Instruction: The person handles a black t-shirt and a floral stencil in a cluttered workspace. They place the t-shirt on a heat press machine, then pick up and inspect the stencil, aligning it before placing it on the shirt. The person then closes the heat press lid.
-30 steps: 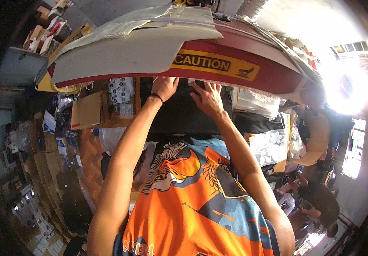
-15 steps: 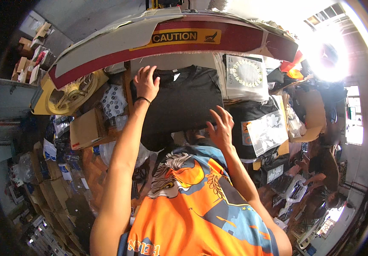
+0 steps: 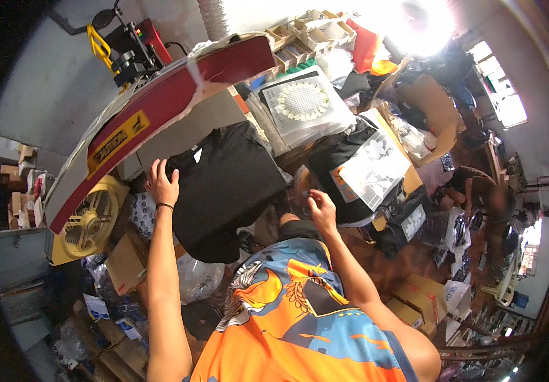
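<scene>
A black T-shirt (image 3: pixel 227 184) lies spread on the flat bed of a heat press, its collar at the far side with a small white tag inside. My left hand (image 3: pixel 162 183) is at the shirt's left edge near the collar, fingers bent but apart, wearing a dark wristband. My right hand (image 3: pixel 322 211) hovers off the shirt's near right corner, fingers loosely curled with nothing seen in them. Beyond the shirt, the raised red press head (image 3: pixel 179 105) arches over the bed's far left side.
To the right are a stack of black garments (image 3: pixel 328 169) and a clear printed sheet (image 3: pixel 375 169). A film-covered pile (image 3: pixel 306 102) with a pale round design stands behind. A yellow fan (image 3: pixel 90 219) and an open carton (image 3: pixel 127 261) sit left. A person (image 3: pixel 478 191) is far right.
My view has swung rightward, so the press and shirt appear tilted and further left. My right hand has drawn away from the shirt and its fingers have curled. My left hand stays by the collar side.
</scene>
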Motion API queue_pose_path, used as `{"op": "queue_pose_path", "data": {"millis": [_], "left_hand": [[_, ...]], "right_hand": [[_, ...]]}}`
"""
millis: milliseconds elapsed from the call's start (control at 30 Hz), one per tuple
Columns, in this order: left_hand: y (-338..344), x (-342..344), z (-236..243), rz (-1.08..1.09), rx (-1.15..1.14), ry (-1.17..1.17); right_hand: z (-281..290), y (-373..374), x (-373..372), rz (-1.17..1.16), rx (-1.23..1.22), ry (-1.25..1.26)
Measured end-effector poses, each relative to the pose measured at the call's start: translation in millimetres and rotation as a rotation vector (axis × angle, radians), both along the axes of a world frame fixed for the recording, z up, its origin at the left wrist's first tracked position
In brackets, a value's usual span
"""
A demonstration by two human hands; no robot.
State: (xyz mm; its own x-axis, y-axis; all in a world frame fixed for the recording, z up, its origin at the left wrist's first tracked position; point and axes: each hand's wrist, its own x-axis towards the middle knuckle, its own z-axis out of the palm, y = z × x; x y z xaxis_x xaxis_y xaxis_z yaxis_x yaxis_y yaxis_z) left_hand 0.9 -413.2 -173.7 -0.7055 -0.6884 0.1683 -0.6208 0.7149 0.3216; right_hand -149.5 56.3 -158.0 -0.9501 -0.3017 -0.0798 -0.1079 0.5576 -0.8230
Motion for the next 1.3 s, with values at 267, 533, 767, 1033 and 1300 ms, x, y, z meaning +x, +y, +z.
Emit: {"op": "queue_pose_path", "data": {"millis": [267, 533, 767, 1033, 1300], "left_hand": [[20, -36, 43, 0.042, 0.036, -0.061], [39, -60, 62, 0.096, 0.114, -0.095], [36, -81, 69, -0.031, 0.082, -0.053], [20, -53, 60, -0.112, 0.15, -0.076], [13, -58, 59, -0.299, 0.192, 0.025]], "right_hand": [[-50, -176, -156, 0.141, -0.172, -0.024], [-48, -307, -222, 0.418, 0.087, -0.011], [-41, -320, -213, 0.128, 0.257, 0.13], [13, -235, -186, -0.129, -0.407, -0.16], [0, -69, -93, -0.602, -0.223, -0.169]]}}
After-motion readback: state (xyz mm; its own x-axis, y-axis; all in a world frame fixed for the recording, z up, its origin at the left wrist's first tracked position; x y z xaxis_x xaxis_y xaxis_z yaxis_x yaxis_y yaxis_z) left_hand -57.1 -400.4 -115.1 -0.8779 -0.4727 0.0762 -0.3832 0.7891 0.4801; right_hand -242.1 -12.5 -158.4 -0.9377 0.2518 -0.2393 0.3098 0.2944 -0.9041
